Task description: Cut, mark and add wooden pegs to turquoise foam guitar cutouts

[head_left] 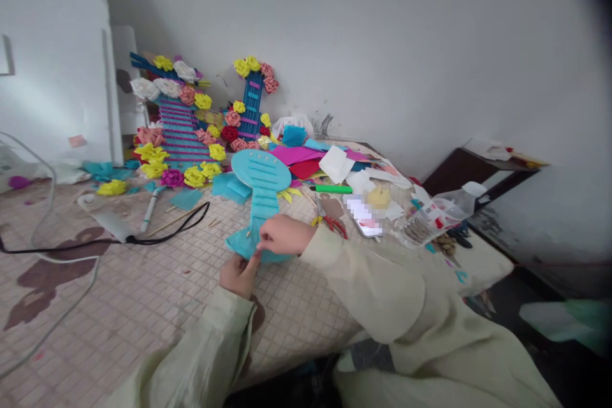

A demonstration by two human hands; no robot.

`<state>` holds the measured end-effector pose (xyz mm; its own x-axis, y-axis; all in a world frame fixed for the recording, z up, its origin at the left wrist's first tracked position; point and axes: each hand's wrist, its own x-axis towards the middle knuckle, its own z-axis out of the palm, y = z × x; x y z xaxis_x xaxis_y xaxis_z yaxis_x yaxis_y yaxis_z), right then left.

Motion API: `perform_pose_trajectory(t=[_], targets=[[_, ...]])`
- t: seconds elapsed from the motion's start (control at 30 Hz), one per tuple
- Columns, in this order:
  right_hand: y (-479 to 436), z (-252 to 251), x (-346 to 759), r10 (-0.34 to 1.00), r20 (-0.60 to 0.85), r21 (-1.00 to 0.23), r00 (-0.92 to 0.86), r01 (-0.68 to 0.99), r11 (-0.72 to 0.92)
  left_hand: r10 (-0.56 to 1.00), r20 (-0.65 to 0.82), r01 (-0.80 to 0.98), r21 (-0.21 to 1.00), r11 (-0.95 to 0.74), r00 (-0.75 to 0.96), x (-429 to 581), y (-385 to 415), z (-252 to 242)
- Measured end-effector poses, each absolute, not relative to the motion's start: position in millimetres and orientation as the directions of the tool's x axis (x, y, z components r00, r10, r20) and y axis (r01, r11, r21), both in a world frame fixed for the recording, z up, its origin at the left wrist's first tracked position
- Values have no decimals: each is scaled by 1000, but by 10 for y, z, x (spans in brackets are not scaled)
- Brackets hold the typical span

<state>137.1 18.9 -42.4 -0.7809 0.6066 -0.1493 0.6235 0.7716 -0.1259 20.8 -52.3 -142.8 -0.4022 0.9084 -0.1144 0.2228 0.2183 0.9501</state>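
Observation:
A turquoise paper-covered piece point(262, 172) lies on the table, with a round top, a ribbed neck and a wider lower end. Small pale stick ends show along its top edge. My left hand point(240, 274) pinches the near edge of the lower end. Just above and to the right, my right hand point(285, 236) has its fingers pressed together on the same end, close to the left fingertips. The fingers hide part of that edge.
Flower-trimmed paper pieces point(184, 124) lean at the back. Coloured papers point(296, 156), red scissors point(336, 226), a phone point(362, 215) and a plastic bottle point(437, 217) lie rightward. A glue gun point(108, 220) and cables are on the left.

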Motion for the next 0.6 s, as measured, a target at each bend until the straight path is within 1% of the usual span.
perform_pose_trajectory(t=[0.03,0.13,0.2,0.33,0.43,0.6], targets=[[209,-398,1429,617,-104,-164,-780,625,763,904,-131,173,961,217,-407,222,-527,-1413],[207,-366,1593,663,93,-318,-743,609,727,894,-178,20,979,204,-411,248,-532,-1377],[168,-384,1659,683,188,-399,-706,580,710,890,-203,-73,979,190,-408,255,-529,-1365],[88,-475,1643,694,268,-487,-668,528,696,885,-236,-214,964,160,-401,260,-518,-1361],[78,-564,1542,696,293,-516,-656,504,692,881,-262,-300,943,147,-393,254,-494,-1361],[104,-675,1395,675,345,-555,-651,439,707,850,-364,-448,877,175,-381,218,-425,-1363]])
